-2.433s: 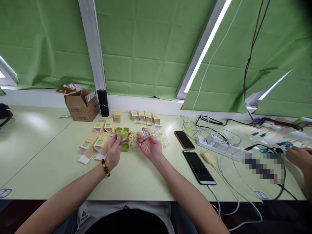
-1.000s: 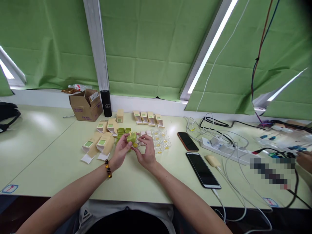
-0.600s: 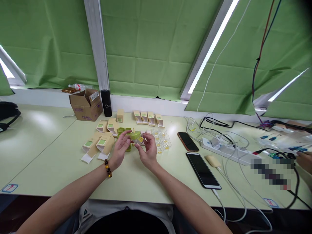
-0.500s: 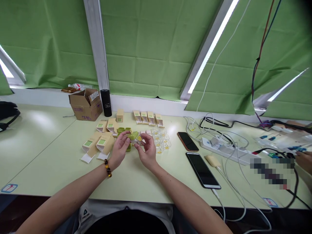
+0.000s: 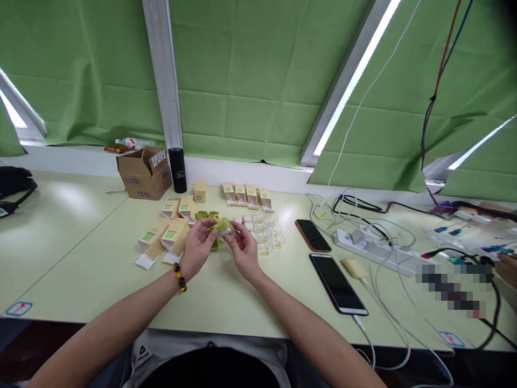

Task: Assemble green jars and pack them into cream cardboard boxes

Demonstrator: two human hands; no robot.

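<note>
Table (image 5: 100,258) in head view: pale yellow-green, smooth, slight glare, w/ seam on L. Back L: brown cardboard box (image 5: 145,180) w/ flaps up, black cylindrical bottle (image 5: 177,171) upright just beside it. Nearer: tan card cartons (image 5: 172,237) w/ green label squares & pale flaps out; more tan cartons (image 5: 240,195) in a row at back, plus one upright tan carton (image 5: 200,190) near the bottle. R of the hands: cluster of clear plastic cups (image 5: 264,241) w/ yellow bits, small pale-pink blocks (image 5: 247,222) next to 'em. Farther R: black phone w/ orange-brown edge (image 5: 313,235), bigger white-framed phone (image 5: 338,284), cream rounded block (image 5: 354,268), white power strip (image 5: 359,247) under tangled white cables (image 5: 388,302).

Small green rounded piece w/ white underside (image 5: 221,224) is up between both hands, above mid-table; clear plastic part (image 5: 231,234) at its R end. L hand (image 5: 197,245), beaded bracelet (image 5: 180,277) at wrist: grip pinching the green side, thumb on front. R hand (image 5: 244,249): grip pinching the clear end.

Hands & piece hide part of the green square trays (image 5: 202,214) behind. Join betw. green & clear too small to make out. Part of power strip's R end pixelated; another person's hand (image 5: 507,269) cut off at R edge, blurry, can't tell its grip.
</note>
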